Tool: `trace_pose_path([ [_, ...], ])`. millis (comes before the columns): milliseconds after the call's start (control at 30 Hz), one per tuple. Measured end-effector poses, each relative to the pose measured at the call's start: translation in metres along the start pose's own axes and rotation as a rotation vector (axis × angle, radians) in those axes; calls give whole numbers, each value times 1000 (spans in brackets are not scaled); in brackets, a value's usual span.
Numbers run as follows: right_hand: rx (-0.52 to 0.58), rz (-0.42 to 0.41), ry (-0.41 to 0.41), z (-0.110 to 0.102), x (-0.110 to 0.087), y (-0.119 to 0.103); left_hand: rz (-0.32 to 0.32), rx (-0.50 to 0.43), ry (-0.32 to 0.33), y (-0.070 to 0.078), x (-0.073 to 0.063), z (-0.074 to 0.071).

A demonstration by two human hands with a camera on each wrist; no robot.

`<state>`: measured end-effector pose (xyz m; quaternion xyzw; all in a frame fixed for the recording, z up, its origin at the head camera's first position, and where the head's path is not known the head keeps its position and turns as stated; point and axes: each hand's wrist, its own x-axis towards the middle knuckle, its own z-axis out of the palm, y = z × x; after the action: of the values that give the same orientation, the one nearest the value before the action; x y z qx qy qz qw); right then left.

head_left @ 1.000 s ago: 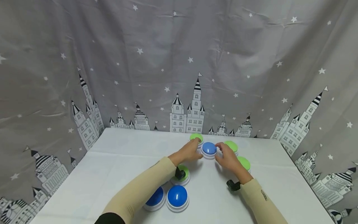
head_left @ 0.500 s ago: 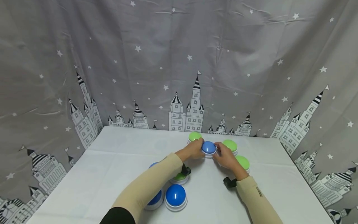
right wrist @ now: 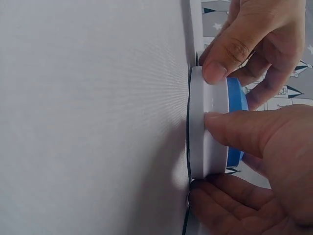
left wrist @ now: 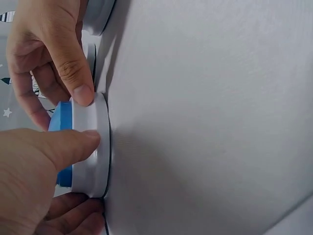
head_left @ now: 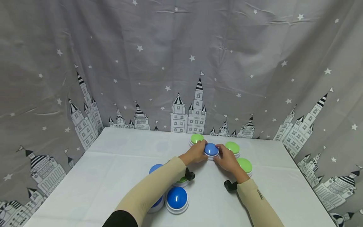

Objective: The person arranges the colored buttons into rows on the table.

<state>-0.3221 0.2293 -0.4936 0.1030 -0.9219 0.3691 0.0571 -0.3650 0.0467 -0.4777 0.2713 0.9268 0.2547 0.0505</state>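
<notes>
A push button with a blue dome [head_left: 211, 148] and a white base [left wrist: 88, 169] stands upright on the white tabletop. My left hand [head_left: 196, 152] grips it from the left, thumb on the near side of the base and fingers around the far side. From the right, my right hand [head_left: 227, 159] grips the same base, its thumb also in front. Both thumbs press the white ring in the right wrist view, where the blue dome [right wrist: 235, 98] is partly covered by fingers.
Green buttons sit behind left [head_left: 197, 138], at right [head_left: 232, 147] and nearer right [head_left: 245, 165]. Under my left forearm, another green button [head_left: 181, 181] and blue buttons [head_left: 155, 168] are partly hidden; a blue button [head_left: 177, 198] stands nearer. A grey curtain [head_left: 147, 72] hangs behind the table.
My left hand has moved right, off the green button's side, onto the blue button. My right hand has closed in from the right. The blue button stays in about the same place.
</notes>
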Motion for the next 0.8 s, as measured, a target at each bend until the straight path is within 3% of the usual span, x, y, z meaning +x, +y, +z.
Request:
trace_pose_path([
  [433,20,-10,-25,-6,-9,-9,-2,-99,46,3,-16,-6],
  [800,26,-84,-25,-10,-23,-19,59,-50,85,7,-36,-18],
])
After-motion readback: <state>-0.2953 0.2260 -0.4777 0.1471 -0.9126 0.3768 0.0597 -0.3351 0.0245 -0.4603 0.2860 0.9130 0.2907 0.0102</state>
